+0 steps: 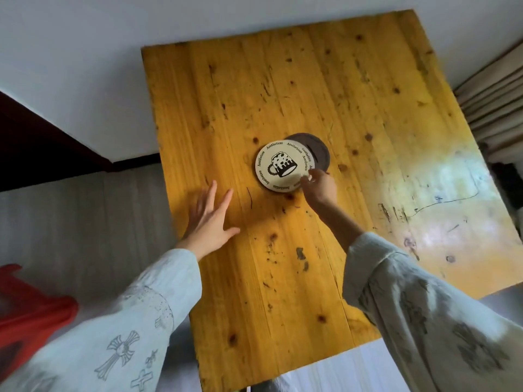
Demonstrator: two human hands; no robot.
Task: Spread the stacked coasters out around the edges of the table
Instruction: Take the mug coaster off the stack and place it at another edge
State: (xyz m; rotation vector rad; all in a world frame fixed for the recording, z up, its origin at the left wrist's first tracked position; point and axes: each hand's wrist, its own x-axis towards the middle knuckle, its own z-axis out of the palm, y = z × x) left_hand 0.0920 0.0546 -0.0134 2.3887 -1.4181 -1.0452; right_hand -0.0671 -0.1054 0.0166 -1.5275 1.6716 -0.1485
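A round cream coaster point(278, 164) printed with a black mug and lettering lies near the middle of the yellow wooden table point(283, 264). It partly covers a dark brown coaster point(318, 149) that sticks out behind it to the right. My right hand point(319, 188) pinches the cream coaster's near right rim with its fingertips. My left hand point(210, 219) hovers flat over the table to the left of the coasters, fingers spread, holding nothing. How many coasters lie under the cream one is hidden.
A red plastic stool point(25, 312) stands on the floor at the lower left. Folded curtains point(492, 103) hang past the table's right edge. A dark red wall panel point(42, 142) is at the left.
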